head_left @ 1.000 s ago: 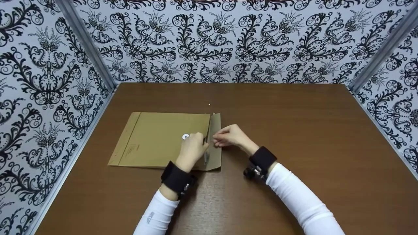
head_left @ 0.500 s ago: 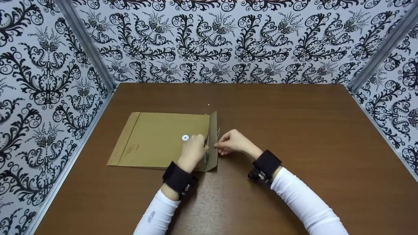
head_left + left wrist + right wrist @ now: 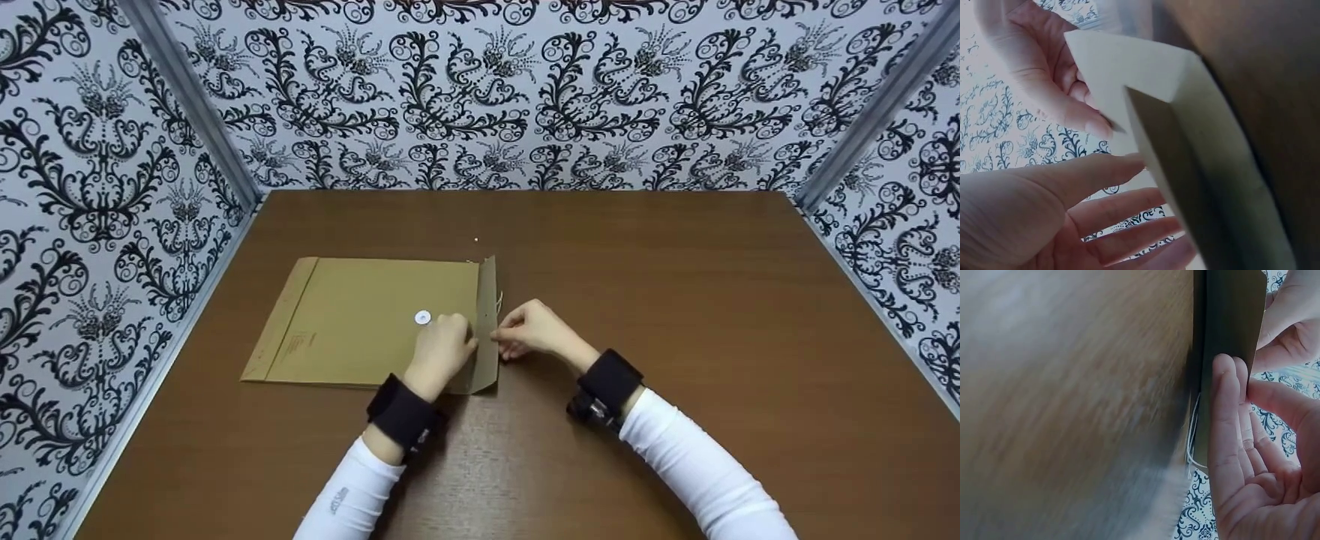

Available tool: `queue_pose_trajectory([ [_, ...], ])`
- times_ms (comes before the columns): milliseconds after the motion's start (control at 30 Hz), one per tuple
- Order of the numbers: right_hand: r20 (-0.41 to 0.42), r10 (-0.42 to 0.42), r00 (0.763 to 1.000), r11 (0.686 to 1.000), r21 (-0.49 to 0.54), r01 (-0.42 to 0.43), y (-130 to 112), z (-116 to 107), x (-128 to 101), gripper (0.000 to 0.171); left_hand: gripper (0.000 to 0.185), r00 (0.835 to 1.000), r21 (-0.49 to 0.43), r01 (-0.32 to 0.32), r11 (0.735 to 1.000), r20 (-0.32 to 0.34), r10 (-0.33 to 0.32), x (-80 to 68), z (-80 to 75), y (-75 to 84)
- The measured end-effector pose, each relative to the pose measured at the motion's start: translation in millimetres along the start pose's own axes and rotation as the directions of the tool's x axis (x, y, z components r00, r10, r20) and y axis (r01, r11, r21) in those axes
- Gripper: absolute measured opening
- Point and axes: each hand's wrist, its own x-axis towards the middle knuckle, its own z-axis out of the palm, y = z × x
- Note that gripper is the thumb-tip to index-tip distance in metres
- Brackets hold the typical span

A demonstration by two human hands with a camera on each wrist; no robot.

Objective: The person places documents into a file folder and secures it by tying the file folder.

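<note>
A brown kraft string-tie envelope [image 3: 367,322] is lying flat on the left-centre of the brown wooden table [image 3: 675,300], its flap [image 3: 487,322] at the right end being stood up nearly vertical. The flap is being pinched by the right hand [image 3: 534,330], fingers [image 3: 1230,410] laid straight along its outer face with the thumb on the inner side, as shown by the right wrist view. The left hand [image 3: 442,349] is being rested on the envelope body just beside the flap fold, fingers loosely extended toward the inner face in the left wrist view, nothing being gripped. A white closure disc [image 3: 422,318] is being left exposed on the body, just left of the left hand. A thin white string [image 3: 1192,439] is being seen hanging by the flap's outer side near the table. The step in hand is judged to be lifting the flap and opening the mouth; the mouth is not yet being spread. Next move is judged to call for the flap being held back by the right hand while the left fingers are being slid under the top layer, with the body being kept pinned so it is not dragged. A tiny pale speck [image 3: 475,240] is lying on the table beyond the envelope. Black-and-white patterned wall panels [image 3: 525,90] are enclosing the table on three sides.
</note>
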Motion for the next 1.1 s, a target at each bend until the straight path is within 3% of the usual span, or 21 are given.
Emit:
queue_pose_trajectory([
  [167,-0.019,0.002,1.000,1.000,-0.013,-0.002,-2,4,-2,0.021,0.012,0.996,0.017,-0.078,0.997,0.037,0.077,-5.9,-1.6,-13.2],
  [267,-0.025,-0.003,1.000,1.000,-0.026,0.003,-2,5,-3,0.021,0.029,0.992,0.010,-0.090,0.996,0.093,0.089,-9.0,-6.1,-25.1],
  [433,-0.043,-0.011,0.999,0.999,-0.032,0.009,-2,7,-4,0.020,0.066,0.987,-0.007,-0.041,0.999,0.158,0.041,-13.8,-15.7,-45.9],
  [600,-0.058,-0.015,0.998,0.999,-0.042,0.013,-1,6,-5,0.020,0.091,0.983,0.008,-0.004,1.000,0.182,0.003,-19.6,-24.9,-66.5],
  [867,-0.080,-0.027,0.996,0.998,-0.061,0.022,-4,9,-5,0.020,0.104,0.981,0.122,0.049,0.991,0.180,-0.070,-32.2,-42.9,-96.9],
  [1100,-0.110,-0.054,0.992,0.997,-0.069,0.047,-8,15,-4,0.020,0.116,0.969,0.169,0.067,0.983,0.223,-0.104,-38.4,-46.7,-103.9],
])
